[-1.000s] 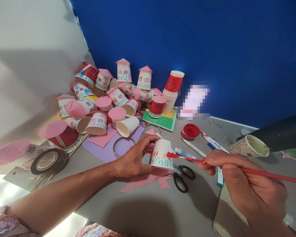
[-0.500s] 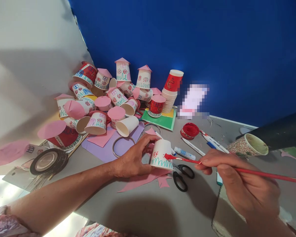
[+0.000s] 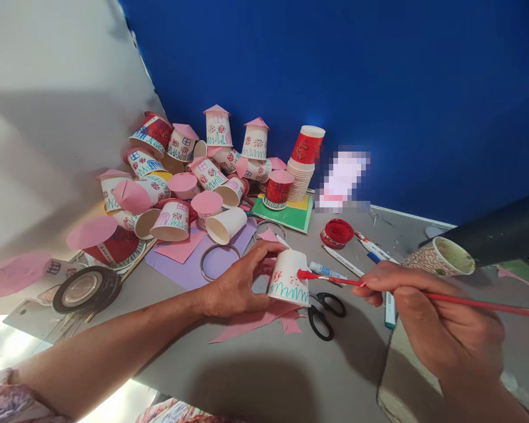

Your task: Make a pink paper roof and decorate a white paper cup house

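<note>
My left hand (image 3: 242,279) grips a white paper cup (image 3: 288,273) that stands upside down, tilted slightly. Green zigzag grass runs round its lower edge, with red dots above. In my right hand (image 3: 441,323) is a thin red paintbrush (image 3: 348,282), pinched between thumb and fingers. Its red-loaded tip touches the cup's right side, near the dots. Black-handled scissors (image 3: 328,314) lie just right of the cup, partly hidden by it. Under the cup are pink paper scraps (image 3: 251,326). A small dish of red paint (image 3: 337,233) sits behind the brush.
Decorated cups with pink paper roofs (image 3: 218,126) are heaped at the back left. A cup stack (image 3: 300,179) stands by the blue wall (image 3: 335,70). Tape rolls (image 3: 83,288), markers (image 3: 341,260), a paint tube (image 3: 326,270) and a stained cup (image 3: 441,257) lie around.
The brush tip has moved slightly up and right on the cup, and more red dots show there. My left hand still holds the cup in nearly the same place.
</note>
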`<state>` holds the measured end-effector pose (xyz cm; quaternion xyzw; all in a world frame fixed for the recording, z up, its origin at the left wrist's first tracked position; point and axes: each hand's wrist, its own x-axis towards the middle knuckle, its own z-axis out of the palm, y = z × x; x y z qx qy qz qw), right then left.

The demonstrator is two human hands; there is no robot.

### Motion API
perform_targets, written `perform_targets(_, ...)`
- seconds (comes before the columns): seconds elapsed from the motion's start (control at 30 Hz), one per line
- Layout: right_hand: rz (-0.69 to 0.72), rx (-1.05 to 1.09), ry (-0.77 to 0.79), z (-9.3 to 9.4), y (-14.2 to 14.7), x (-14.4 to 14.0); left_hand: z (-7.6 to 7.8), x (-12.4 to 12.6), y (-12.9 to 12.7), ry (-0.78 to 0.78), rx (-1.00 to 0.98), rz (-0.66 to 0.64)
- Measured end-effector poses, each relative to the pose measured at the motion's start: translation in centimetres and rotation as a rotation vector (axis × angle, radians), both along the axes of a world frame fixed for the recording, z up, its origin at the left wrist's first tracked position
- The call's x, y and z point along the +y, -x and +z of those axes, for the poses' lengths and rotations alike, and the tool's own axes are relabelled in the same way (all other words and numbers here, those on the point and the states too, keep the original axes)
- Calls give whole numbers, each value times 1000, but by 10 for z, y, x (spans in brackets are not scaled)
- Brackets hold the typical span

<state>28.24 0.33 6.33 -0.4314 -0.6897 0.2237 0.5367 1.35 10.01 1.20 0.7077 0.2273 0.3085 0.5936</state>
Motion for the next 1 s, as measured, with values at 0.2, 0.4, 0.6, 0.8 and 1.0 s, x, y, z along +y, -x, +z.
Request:
perform_targets(0.2, 69, -7, 8, 0, 0, 3, -2, 1, -1, -8, 15, -18)
perform_targets(0.4, 41, 30, -11, 6, 6, 4, -1, 0, -1, -22, 24, -10)
perform_targets(0.6, 60, -1, 30, 7, 5, 5, 0, -1, -2, -90, 71, 1)
perform_targets(0.8, 38, -20, 26, 6, 3, 4, 4, -3, -2, -117, 98, 21)
perform_targets(1.0, -96, 44, -18, 6, 0, -1, 3, -2, -3, -111, 92, 18)
